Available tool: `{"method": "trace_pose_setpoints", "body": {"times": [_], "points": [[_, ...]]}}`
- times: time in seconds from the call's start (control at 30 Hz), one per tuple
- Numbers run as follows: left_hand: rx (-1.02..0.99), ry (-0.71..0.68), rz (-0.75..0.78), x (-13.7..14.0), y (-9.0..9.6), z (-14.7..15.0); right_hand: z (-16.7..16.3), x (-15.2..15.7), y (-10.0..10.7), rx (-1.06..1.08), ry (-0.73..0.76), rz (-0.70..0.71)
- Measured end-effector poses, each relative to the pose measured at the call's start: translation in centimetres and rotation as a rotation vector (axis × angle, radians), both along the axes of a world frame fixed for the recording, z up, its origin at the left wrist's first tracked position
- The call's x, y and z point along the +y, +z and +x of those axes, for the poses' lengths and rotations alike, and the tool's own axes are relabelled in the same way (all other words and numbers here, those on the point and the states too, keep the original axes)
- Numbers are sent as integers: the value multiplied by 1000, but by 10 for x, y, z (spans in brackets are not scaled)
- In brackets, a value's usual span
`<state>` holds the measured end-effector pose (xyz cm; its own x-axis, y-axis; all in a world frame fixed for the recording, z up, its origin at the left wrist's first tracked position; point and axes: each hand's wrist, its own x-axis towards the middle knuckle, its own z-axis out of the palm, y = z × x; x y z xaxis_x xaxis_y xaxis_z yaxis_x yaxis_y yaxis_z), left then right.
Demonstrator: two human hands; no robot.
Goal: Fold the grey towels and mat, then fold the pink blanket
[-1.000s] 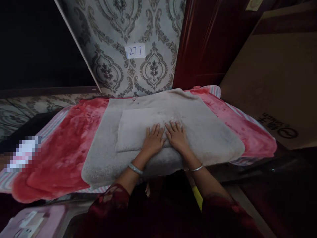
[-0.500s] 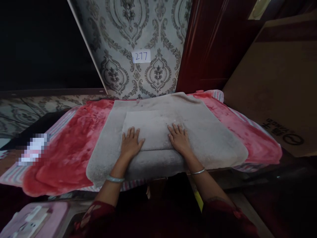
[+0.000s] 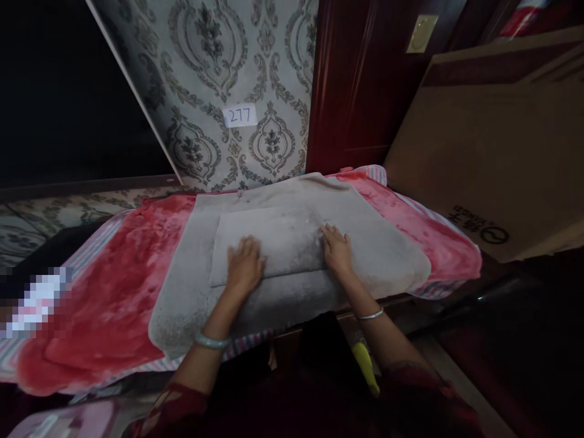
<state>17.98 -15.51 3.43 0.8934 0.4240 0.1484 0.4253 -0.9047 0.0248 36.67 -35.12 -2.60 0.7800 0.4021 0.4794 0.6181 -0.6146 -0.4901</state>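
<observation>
A grey plush cloth point(image 3: 182, 298) lies spread over a red blanket point(image 3: 104, 292). On its middle is a paler rectangular grey piece point(image 3: 287, 243), flat, with a dark line along its near edge; whether it is a separate piece or a fold I cannot tell. My left hand point(image 3: 245, 267) rests palm down over the left part of this piece, fingers extended and slightly blurred. At its right end lies my right hand point(image 3: 336, 248), also palm down with fingers stretched out. Neither hand grasps anything.
A large dark screen point(image 3: 77, 97) stands at the back left. Behind are a patterned wall with a paper label point(image 3: 240, 115) and a dark red door point(image 3: 356, 91). A big cardboard box point(image 3: 493, 146) leans at the right. Something yellow point(image 3: 365, 365) is below the near edge.
The view has turned to the right. Against the rectangular piece, my left hand sits farther in from its left edge, and my right hand has shifted to its right end. Both stay open.
</observation>
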Motion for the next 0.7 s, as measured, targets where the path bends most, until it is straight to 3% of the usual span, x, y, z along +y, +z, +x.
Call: {"method": "trace_pose_setpoints", "body": {"times": [0.13, 0.27, 0.47, 0.7], "points": [[-11, -274, -28, -53, 0, 64, -4, 1, -11, 17, 69, -17], [-17, -386, -22, -74, -21, 102, -5, 2, -23, 59, 134, -57], [-34, -399, 3, -70, -45, 108, 4, -3, -35, 123, 194, 60], [-6, -385, -26, -71, -35, 107, 9, -9, -47, 240, 135, 442]]}}
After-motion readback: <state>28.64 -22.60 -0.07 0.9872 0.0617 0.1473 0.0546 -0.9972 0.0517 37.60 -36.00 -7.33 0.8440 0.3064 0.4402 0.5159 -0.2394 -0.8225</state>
